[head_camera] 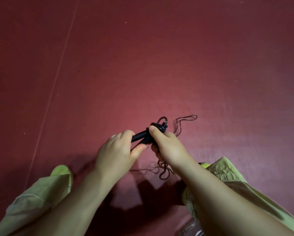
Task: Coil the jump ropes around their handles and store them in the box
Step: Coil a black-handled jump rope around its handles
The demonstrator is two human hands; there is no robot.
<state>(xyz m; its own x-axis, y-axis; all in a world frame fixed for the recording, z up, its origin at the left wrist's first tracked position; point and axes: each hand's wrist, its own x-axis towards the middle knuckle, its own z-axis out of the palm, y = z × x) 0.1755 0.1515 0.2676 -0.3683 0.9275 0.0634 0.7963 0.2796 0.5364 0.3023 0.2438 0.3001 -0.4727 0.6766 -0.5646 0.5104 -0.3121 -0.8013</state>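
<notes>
Two black jump rope handles (141,135) lie side by side between my hands, above a dark red floor. My left hand (117,151) grips their near ends, thumb underneath. My right hand (166,145) grips the far ends, thumb pressed on top near the caps. A thin dark rope (185,120) loops out past the handle tips and more of it hangs in a loose tangle (165,171) below my right hand. No box is plainly visible.
The dark red floor (160,65) has a pale seam line (57,74) running diagonally at the left. My legs in light green trousers and a yellow-green shoe (62,171) fill the lower corners. A clear, shiny object (192,229) shows at the bottom edge.
</notes>
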